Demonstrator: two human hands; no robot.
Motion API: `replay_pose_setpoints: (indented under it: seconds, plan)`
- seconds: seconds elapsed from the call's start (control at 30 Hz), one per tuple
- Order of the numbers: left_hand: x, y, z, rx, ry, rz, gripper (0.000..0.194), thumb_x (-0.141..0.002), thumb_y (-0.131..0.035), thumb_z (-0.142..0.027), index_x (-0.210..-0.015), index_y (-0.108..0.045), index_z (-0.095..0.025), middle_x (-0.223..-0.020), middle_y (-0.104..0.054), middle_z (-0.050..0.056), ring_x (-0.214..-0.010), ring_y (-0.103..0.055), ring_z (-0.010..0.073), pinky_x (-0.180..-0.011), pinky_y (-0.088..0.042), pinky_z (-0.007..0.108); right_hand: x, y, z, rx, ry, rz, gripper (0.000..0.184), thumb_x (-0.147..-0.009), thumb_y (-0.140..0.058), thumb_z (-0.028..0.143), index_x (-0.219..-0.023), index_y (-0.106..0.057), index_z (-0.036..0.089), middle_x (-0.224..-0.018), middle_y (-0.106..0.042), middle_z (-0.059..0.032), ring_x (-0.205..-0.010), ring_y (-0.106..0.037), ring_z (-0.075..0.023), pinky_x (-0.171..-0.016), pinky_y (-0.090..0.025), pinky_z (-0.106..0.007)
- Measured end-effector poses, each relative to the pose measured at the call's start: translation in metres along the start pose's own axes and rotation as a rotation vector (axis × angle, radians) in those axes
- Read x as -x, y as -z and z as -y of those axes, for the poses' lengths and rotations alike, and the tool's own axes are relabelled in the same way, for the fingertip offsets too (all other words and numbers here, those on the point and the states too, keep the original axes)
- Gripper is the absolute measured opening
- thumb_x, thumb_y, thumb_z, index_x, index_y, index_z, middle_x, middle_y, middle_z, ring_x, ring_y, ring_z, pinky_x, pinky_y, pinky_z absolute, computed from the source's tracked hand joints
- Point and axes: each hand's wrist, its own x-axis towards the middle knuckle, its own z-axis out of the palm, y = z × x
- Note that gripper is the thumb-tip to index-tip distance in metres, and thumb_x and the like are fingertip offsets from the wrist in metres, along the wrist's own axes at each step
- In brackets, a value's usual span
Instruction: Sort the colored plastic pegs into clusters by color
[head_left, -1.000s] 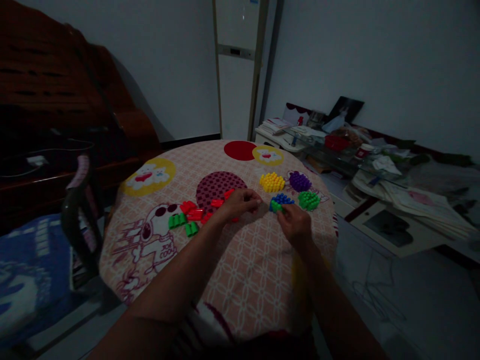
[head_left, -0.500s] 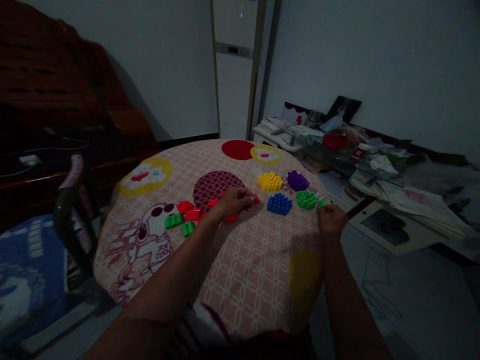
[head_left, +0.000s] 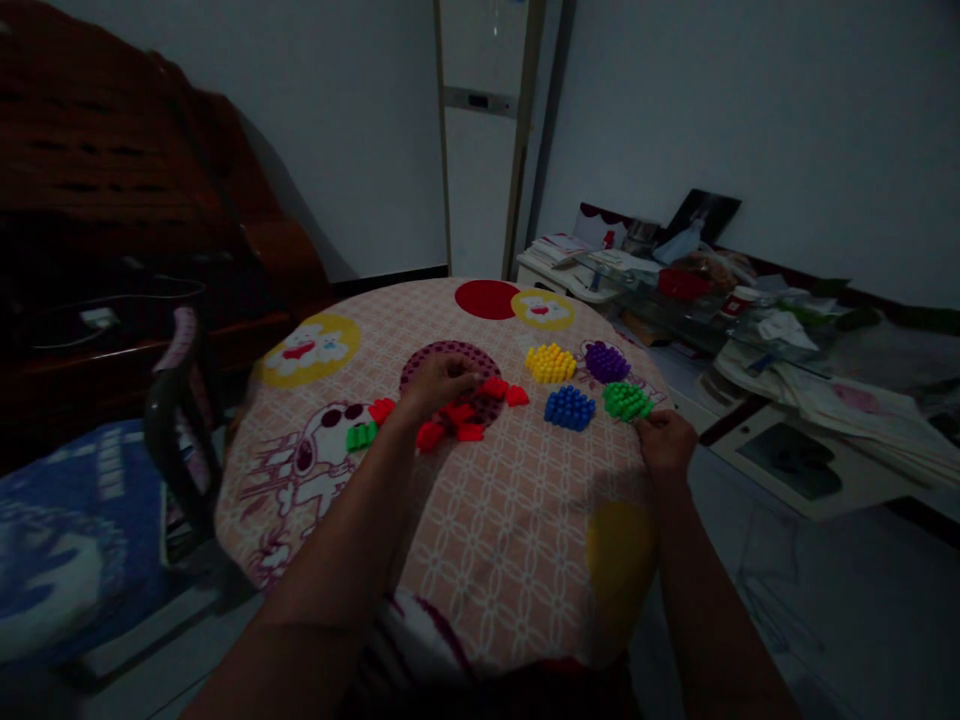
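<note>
My left hand [head_left: 442,382] hovers over the loose red building blocks [head_left: 457,415], its fingers loosely curled and apart with nothing visible between them. One red block [head_left: 517,396] lies a little right of the others. At the table's right side my right hand [head_left: 666,440] pinches a green building block, mostly hidden by the fingers, against the near right edge of the green block cluster [head_left: 627,401]. Beside that sit a blue cluster [head_left: 569,408], a yellow cluster [head_left: 550,363] and a purple cluster [head_left: 606,361]. Green blocks [head_left: 361,436] lie left of my left forearm.
A patterned cloth covers the round table [head_left: 487,530]. To the right stands a low glass-topped cabinet [head_left: 637,280] loaded with papers, bags and a cup. A chair [head_left: 180,430] is close on the left, with a wooden bench [head_left: 277,250] behind it.
My right hand has carried a green block from beside the blue cluster rightward to the green cluster. My left hand went to a red block at the right, then drew back left, leaving it there.
</note>
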Motion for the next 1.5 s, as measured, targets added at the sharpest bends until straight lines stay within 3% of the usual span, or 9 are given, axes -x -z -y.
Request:
replay_pose_setpoints:
  seconds: [0.13,0.23,0.4,0.67,0.9,1.07,1.27,1.4,1.5]
  plan:
    - [0.002,0.043,0.008,-0.254,0.015,-0.247,0.021,-0.074,-0.067,-0.028,-0.087,-0.074,-0.013,-0.072,-0.072,0.004,-0.067,-0.065,0.0164,-0.065,-0.05,0.026,0.006,0.003,-0.007,-0.018,0.024,-0.056,0.026,-0.068,-0.065,0.045,-0.071,-0.066,0.019,-0.073,-0.071,-0.0123,-0.07,-0.064,-0.0281,-0.072,-0.048,-0.042]
    - [0.007,0.072,0.018,-0.438,0.097,-0.442,0.023,-0.076,-0.064,-0.026,-0.092,-0.076,-0.014,-0.079,-0.075,0.005,-0.072,-0.067,0.0173,-0.069,-0.05,0.026,0.017,0.004,0.009,-0.109,0.156,-0.064,0.031,-0.075,-0.061,0.049,-0.074,-0.067,0.019,-0.076,-0.071,-0.0128,-0.07,-0.064,-0.0277,-0.071,-0.049,-0.041]
    - [0.018,0.105,0.035,-0.603,0.282,-0.581,0.028,-0.08,-0.063,-0.028,-0.1,-0.079,-0.016,-0.088,-0.078,0.007,-0.076,-0.07,0.0183,-0.072,-0.05,0.026,0.057,0.0,0.081,-0.298,0.439,0.271,0.031,-0.084,-0.057,0.046,-0.076,-0.07,0.019,-0.075,-0.071,-0.0089,-0.067,-0.064,-0.023,-0.068,-0.05,-0.035]
    - [0.025,0.119,0.066,-0.616,0.436,-0.627,0.026,-0.079,-0.063,-0.025,-0.097,-0.08,-0.016,-0.092,-0.079,0.011,-0.089,-0.072,0.0233,-0.075,-0.049,0.027,0.142,-0.033,0.203,-0.242,0.975,0.774,0.02,-0.097,-0.054,0.023,-0.088,-0.071,0.019,-0.089,-0.073,-0.0071,-0.082,-0.067,-0.019,-0.076,-0.046,-0.029]
    - [0.024,0.118,0.079,-0.658,0.48,-0.623,0.023,-0.077,-0.066,-0.028,-0.093,-0.08,-0.019,-0.099,-0.079,0.013,-0.096,-0.072,0.028,-0.077,-0.05,0.031,0.201,-0.058,0.273,0.071,1.099,0.862,0.029,-0.102,-0.052,0.034,-0.108,-0.07,0.012,-0.104,-0.074,-0.0165,-0.097,-0.07,-0.0277,-0.081,-0.051,-0.036]
    - [0.021,0.119,0.085,-0.648,0.484,-0.625,0.026,-0.079,-0.065,-0.031,-0.097,-0.08,-0.02,-0.105,-0.079,0.011,-0.099,-0.072,0.0273,-0.078,-0.052,0.03,0.21,-0.054,0.29,0.233,1.156,0.907,0.032,-0.099,-0.039,0.009,-0.108,-0.07,0.011,-0.101,-0.074,-0.0176,-0.096,-0.072,-0.026,-0.076,-0.055,-0.033]
    - [0.016,0.12,0.089,-0.672,0.552,-0.649,0.03,-0.08,-0.065,-0.032,-0.102,-0.08,-0.02,-0.108,-0.079,0.012,-0.102,-0.072,0.0289,-0.082,-0.053,0.033,0.209,-0.056,0.297,0.224,1.174,0.845,0.033,-0.1,-0.036,0.009,-0.11,-0.068,0.015,-0.111,-0.074,-0.0132,-0.101,-0.07,-0.0211,-0.081,-0.055,-0.031]
    - [0.016,0.122,0.092,-0.667,0.521,-0.648,0.03,-0.078,-0.066,-0.034,-0.1,-0.08,-0.02,-0.099,-0.079,0.01,-0.094,-0.073,0.0279,-0.077,-0.053,0.032,0.2,-0.054,0.286,0.168,1.111,0.853,0.024,-0.096,-0.046,0.011,-0.108,-0.066,0.016,-0.111,-0.072,-0.0111,-0.1,-0.068,-0.0212,-0.082,-0.053,-0.032]
    - [0.017,0.124,0.095,-0.651,0.508,-0.635,0.03,-0.079,-0.065,-0.035,-0.1,-0.08,-0.02,-0.094,-0.079,0.01,-0.09,-0.073,0.0272,-0.074,-0.053,0.032,0.182,-0.037,0.259,-0.007,1.043,0.887,0.013,-0.089,-0.058,0.019,-0.098,-0.067,0.016,-0.099,-0.072,-0.0094,-0.089,-0.065,-0.0208,-0.078,-0.05,-0.03]
